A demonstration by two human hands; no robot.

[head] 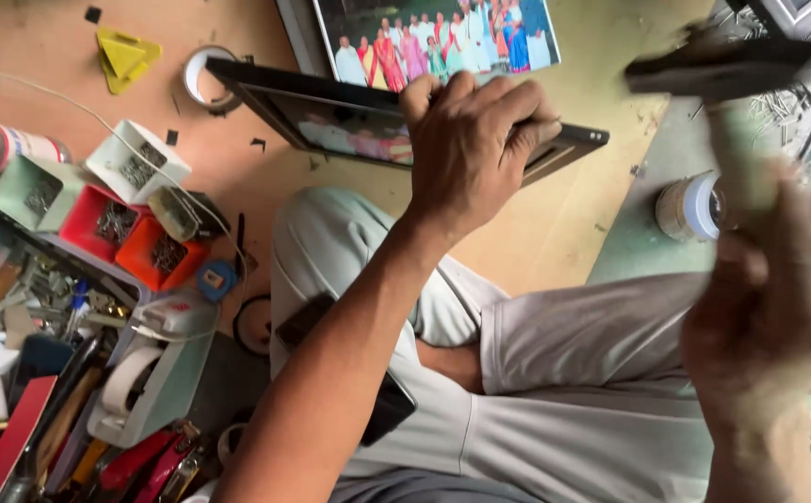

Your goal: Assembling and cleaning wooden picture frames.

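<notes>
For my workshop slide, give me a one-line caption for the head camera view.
Left hand steadies a black picture frame while the right hand raises a blurred hammer.

A small picture-framing workshop, worked at floor level: a dark frame [405, 116] lay on a plywood board [536, 224], beside small trays of tacks [131, 200], a tape dispenser [149, 377], tape rolls and scattered hand tools [145, 461]
</notes>
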